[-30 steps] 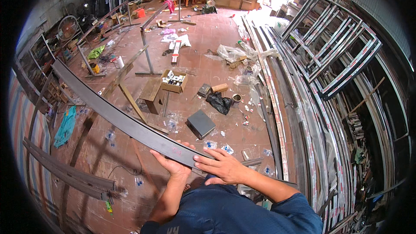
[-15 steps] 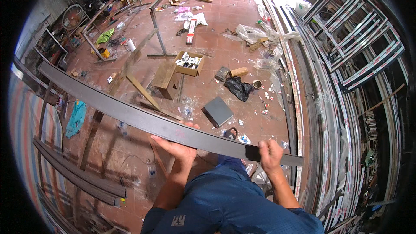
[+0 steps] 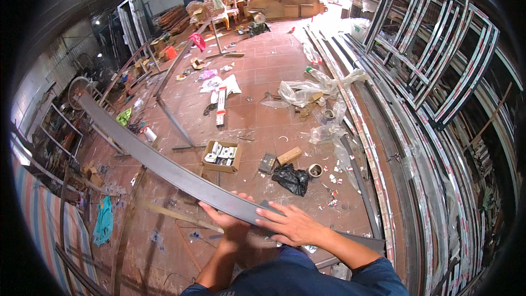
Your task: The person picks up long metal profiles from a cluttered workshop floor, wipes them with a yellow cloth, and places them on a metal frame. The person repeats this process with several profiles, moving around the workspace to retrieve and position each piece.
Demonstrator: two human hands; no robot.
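Observation:
A long grey metal bar [image 3: 164, 172] slants across the view, its far end up at the left and its near end low at the right. My left hand [image 3: 229, 223] cradles it from beneath, with fingertips showing over the far edge and the thumb on the near side. On top of the bar, just to the right, lies my right hand [image 3: 293, 226], its fingers stretched out and somewhat apart. The hand and forearm cover part of the bar there. Beyond the hands, an open cardboard box [image 3: 207, 160] of small white and black items stands on the floor.
A black plastic bag [image 3: 290, 178], a wooden block [image 3: 289, 155] and a tape roll [image 3: 315, 170] lie ahead. Long metal profiles [image 3: 402, 186] and upright frames [image 3: 433, 49] line the right side. A metal stand [image 3: 172, 118] is ahead left; a striped sheet [image 3: 49, 214] hangs at left.
My right hand has left its closed grip near the bar's right end and moved left, flat beside my left hand. The bar's far end has swung up and the view has lifted.

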